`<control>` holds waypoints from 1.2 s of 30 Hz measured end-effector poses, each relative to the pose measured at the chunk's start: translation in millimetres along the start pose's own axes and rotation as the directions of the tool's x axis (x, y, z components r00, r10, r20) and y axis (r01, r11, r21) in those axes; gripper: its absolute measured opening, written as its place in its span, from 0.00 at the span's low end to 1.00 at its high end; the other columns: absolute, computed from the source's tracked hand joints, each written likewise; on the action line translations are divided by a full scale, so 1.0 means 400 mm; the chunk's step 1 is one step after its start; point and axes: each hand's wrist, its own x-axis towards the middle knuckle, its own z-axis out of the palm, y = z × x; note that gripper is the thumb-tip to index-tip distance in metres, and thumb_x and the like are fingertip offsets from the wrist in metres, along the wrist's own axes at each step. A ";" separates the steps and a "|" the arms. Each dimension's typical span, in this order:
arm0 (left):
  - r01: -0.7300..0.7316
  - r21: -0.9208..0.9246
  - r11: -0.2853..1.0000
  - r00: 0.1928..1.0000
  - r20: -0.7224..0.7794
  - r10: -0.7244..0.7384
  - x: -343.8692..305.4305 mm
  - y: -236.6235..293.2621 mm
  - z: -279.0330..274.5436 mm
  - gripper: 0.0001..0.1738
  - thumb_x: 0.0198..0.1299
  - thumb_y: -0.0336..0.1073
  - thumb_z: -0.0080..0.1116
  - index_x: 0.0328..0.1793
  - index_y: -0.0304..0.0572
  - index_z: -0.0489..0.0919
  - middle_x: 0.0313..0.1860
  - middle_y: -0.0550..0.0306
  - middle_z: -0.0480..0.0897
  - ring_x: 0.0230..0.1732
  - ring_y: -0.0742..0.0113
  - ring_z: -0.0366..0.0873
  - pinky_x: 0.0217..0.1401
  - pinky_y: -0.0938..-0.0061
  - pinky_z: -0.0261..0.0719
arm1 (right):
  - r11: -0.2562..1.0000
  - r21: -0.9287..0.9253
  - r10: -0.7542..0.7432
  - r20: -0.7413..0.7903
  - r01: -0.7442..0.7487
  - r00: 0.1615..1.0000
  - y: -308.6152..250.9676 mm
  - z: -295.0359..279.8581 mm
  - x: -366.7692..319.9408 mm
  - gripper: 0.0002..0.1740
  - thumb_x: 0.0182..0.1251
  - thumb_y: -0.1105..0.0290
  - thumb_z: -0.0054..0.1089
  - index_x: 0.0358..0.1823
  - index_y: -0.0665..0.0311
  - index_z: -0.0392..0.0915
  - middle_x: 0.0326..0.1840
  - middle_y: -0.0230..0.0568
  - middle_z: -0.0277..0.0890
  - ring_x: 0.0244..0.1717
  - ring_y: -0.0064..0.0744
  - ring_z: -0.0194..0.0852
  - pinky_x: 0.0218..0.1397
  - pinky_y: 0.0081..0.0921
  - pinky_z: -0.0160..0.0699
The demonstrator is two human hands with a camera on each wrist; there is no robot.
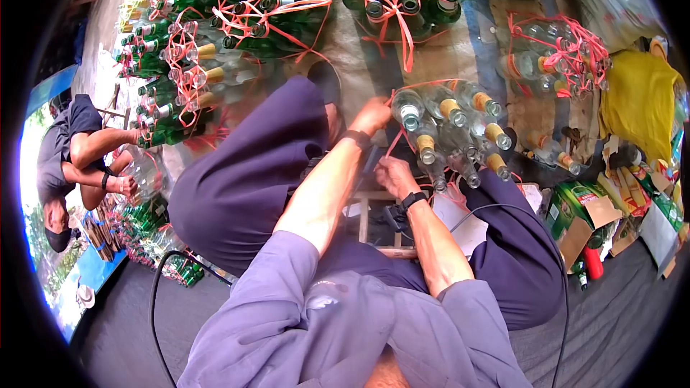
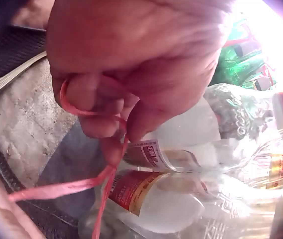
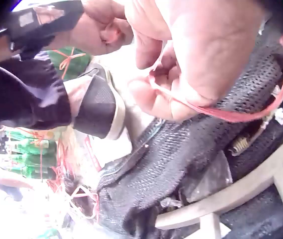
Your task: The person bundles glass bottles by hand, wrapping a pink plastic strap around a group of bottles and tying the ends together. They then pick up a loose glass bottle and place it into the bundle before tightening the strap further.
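While the left hand (image 1: 372,116) and right hand (image 1: 395,177), held apart, are gripping a pink plastic strap (image 2: 59,189), clear glass bottles (image 1: 451,109) are sitting just right of both; binding is apparently proceeding, the next move probably calling for tension.

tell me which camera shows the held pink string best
The left wrist view: the pink string is large there, looped at the fingers of the left hand, its strands distinct. The right wrist view shows one length running from the right hand; the head view shows it small, by the clear bottles.
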 end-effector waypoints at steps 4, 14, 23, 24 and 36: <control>0.048 0.056 0.997 0.999 0.010 -0.049 -0.013 0.006 -0.001 0.14 0.60 0.41 0.56 0.37 0.35 0.80 0.17 0.58 0.76 0.13 0.69 0.70 0.17 0.73 0.64 | 0.936 -0.335 0.083 -0.082 -0.106 0.993 -0.016 -0.036 -0.024 0.09 0.65 0.72 0.53 0.28 0.65 0.79 0.20 0.23 0.67 0.18 0.17 0.59 0.20 0.20 0.58; 0.068 -0.085 0.994 0.998 0.017 -0.067 0.026 -0.057 0.021 0.11 0.56 0.37 0.56 0.29 0.37 0.80 0.16 0.57 0.75 0.14 0.69 0.68 0.17 0.72 0.61 | 0.683 -0.679 -0.192 0.190 0.270 0.963 -0.052 0.104 -0.063 0.08 0.59 0.69 0.58 0.27 0.67 0.76 0.17 0.26 0.67 0.19 0.20 0.62 0.23 0.24 0.62; -0.114 -0.063 0.991 0.992 -0.066 0.110 -0.025 -0.008 0.029 0.14 0.57 0.33 0.53 0.43 0.32 0.81 0.26 0.48 0.81 0.25 0.64 0.78 0.26 0.67 0.71 | 0.961 -0.136 -0.246 -0.020 0.242 0.969 -0.063 0.020 0.064 0.12 0.60 0.64 0.60 0.41 0.61 0.79 0.33 0.30 0.76 0.34 0.22 0.73 0.41 0.26 0.75; -0.134 0.095 0.986 0.986 -0.088 0.142 -0.023 -0.008 0.029 0.13 0.57 0.33 0.51 0.44 0.32 0.81 0.27 0.43 0.82 0.27 0.57 0.80 0.29 0.63 0.73 | 0.979 -0.110 -0.173 0.011 0.173 0.985 -0.072 0.012 0.062 0.10 0.61 0.66 0.61 0.42 0.61 0.79 0.36 0.31 0.78 0.35 0.24 0.75 0.43 0.26 0.76; -0.250 0.300 0.921 0.955 -0.081 0.285 0.030 -0.036 0.025 0.27 0.55 0.32 0.51 0.64 0.37 0.72 0.42 0.35 0.83 0.39 0.47 0.83 0.40 0.61 0.76 | 0.844 0.528 -0.150 0.066 0.093 0.987 0.012 -0.056 0.105 0.17 0.65 0.73 0.54 0.56 0.62 0.72 0.52 0.40 0.76 0.53 0.41 0.75 0.60 0.41 0.75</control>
